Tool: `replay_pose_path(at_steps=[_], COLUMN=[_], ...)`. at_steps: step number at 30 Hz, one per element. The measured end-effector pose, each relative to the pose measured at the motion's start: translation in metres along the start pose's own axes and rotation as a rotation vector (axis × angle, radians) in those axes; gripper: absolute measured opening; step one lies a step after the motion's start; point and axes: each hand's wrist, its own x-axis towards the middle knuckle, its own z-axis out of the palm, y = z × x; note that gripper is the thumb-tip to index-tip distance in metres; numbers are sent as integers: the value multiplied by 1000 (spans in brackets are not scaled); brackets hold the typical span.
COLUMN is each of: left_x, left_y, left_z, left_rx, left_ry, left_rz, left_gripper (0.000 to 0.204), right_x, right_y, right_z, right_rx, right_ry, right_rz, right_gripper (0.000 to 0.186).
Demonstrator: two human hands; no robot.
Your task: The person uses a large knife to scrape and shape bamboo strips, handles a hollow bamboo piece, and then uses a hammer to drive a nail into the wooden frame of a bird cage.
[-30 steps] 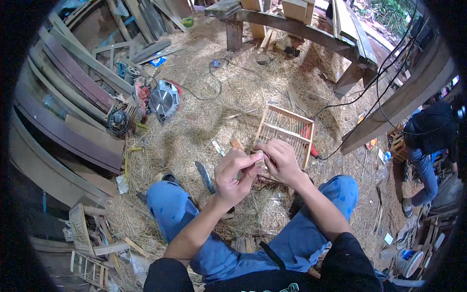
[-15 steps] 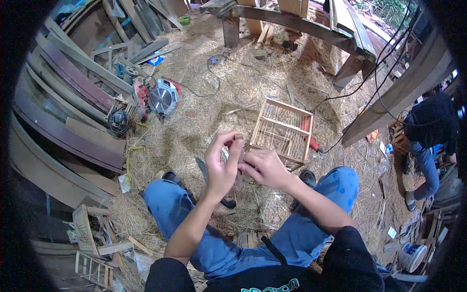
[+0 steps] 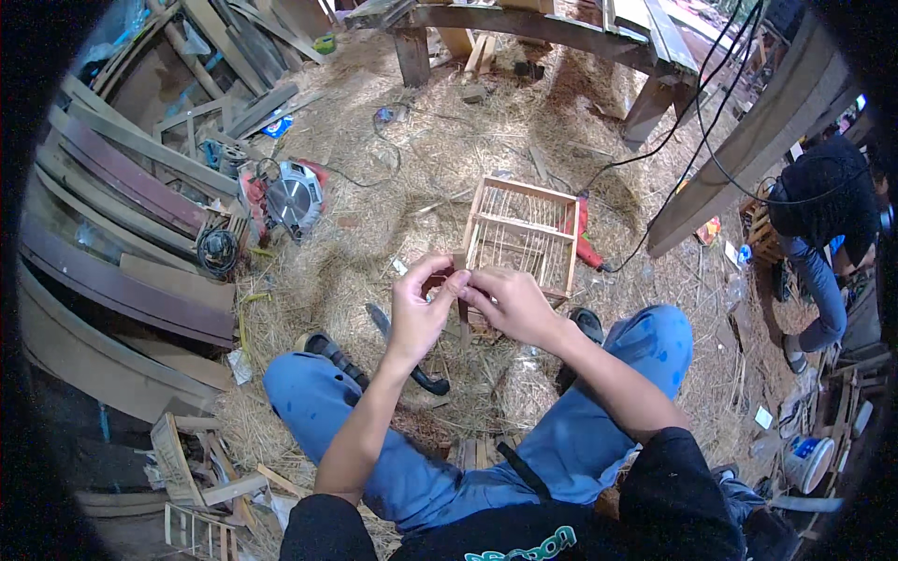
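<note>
My left hand [image 3: 419, 313] and my right hand [image 3: 513, 307] meet above the straw-covered ground between my knees, both closed on a small, upright wooden strip [image 3: 464, 325]. Their thumbs and fingertips press together on it, hiding part of it. Just beyond them lies a light wooden cage-like frame [image 3: 572, 248] with thin bars, and a red corded power tool [image 3: 591, 254] shows at its right side. Below and left of my hands is a long dark blade-like tool [image 3: 382, 323] with a curved black end.
A circular saw [image 3: 290, 201] and cable coil [image 3: 217, 251] lie left, beside stacked boards [image 3: 136, 168]. A wooden trestle bench [image 3: 486, 23] spans the back. A leaning beam [image 3: 711, 187], hanging cables and a crouching co-worker [image 3: 814, 243] are at right, a white bucket [image 3: 804, 467] lower right.
Both my hands have shifted left and turned, still gripping the small wooden piece; my left fingers have curled upright. The view has shifted slightly, and the co-worker has bent lower.
</note>
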Motion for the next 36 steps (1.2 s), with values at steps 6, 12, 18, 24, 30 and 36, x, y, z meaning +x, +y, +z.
replay_pose_path(at_steps=[6,12,18,24,30,36], left_x=[-8,-13,-58,-123,-196,-200], left_y=[-2,-5,35,10,-74,-96], left_z=[0,-29,-104,-182,-241,-265], left_rx=[148,271,355,432,469,615], left_ry=[78,70,109,375,511,622], left_rz=[20,53,-6,-197,-293,-164], left_gripper=[17,19,23,27,35,36], right_x=[-3,19,26,17,15,-23], right_y=[-7,-19,-46,-37,-33,28], right_z=[-6,4,27,72,158,273], right_rx=[-20,-42,-16,-41,193,191], right_ry=[-73,-115,-266,-328,-498,-598], right_rz=[110,19,13,-13,235,182], right_gripper=[21,23,28,25,25,37])
